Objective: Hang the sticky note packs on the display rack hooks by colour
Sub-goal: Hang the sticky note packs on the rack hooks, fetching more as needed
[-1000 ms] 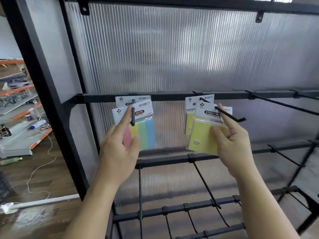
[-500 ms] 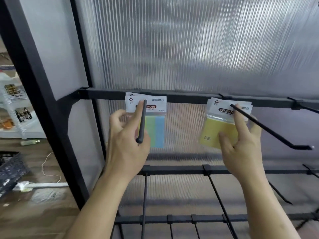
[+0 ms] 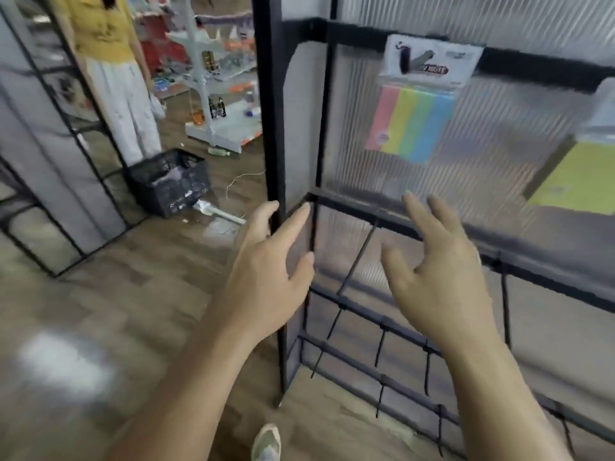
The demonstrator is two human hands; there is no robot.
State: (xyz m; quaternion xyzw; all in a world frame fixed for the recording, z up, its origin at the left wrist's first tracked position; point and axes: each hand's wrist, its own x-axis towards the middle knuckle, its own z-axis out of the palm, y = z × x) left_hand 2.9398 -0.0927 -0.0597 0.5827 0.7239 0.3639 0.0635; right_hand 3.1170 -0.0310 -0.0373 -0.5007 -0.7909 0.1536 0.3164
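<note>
Between-packs step, by my read. Multicolour pack (image 3: pixel 412 124) already hangs on a hook (image 3: pixel 404 61) off the top rail of the display rack (image 3: pixel 276 128), header card up, pink, yellow, green and blue strips below. The frame is motion-blurred, so the print is unreadable. Yellow pack (image 3: pixel 579 181) hangs off the same rail to its right, cut by the frame edge, its hook not visible. Both hands are empty. Left hand (image 3: pixel 266 271) has its fingers loosely spread in front of the rack's corner post; cannot tell if it touches the post. Right hand (image 3: pixel 439 277) has its fingers relaxed and apart, grasping nothing, in front of the middle rail and well below the multicolour pack. Neither hand touches a pack. Lower hooks (image 3: pixel 357 257) on the rows beneath are bare. No loose pack shows anywhere. On the floor (image 3: pixel 100 311) to the left sits a black crate (image 3: pixel 169 184) with pale contents too blurred to identify, and a person (image 3: pixel 109 61) stands behind it. Judgement: these two packs are done, and the next move is fetching more stock, possibly from the crate, though that is unconfirmed. That calls for a reach down and left and a colour check on the pack. A matching colour goes on the hook with its like, a new colour on a bare hook, with the header hole threaded over the hook tip.
</note>
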